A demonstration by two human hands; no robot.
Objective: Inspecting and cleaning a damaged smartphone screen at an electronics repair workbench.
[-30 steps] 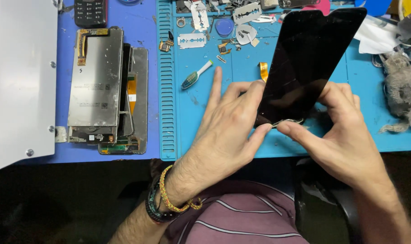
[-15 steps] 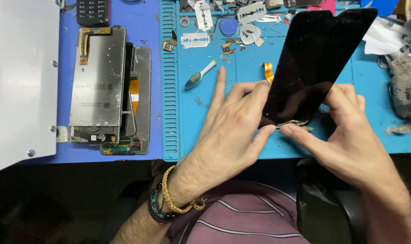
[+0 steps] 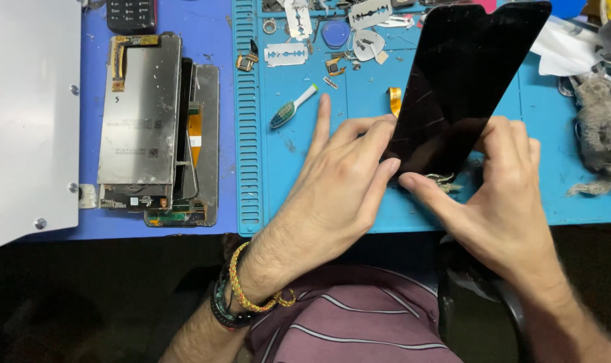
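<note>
Both hands, left hand (image 3: 339, 181) and right hand (image 3: 500, 195), pinch the lower edge of a thin, stiff, fragile black screen panel (image 3: 463, 81) tilted toward 1 o'clock over the blue mat (image 3: 305, 188), best gripped by edges.

My only view: head camera, looking steeply down, close over blue work mat (image 3: 278, 168). Own lap at bottom edge. No second view to overlap.

Workbench's covered by a ribbed light-blue silicone mat (image 3: 298, 195) next to a darker blue sheet (image 3: 204, 40), dark floor underneath, even light.
</note>
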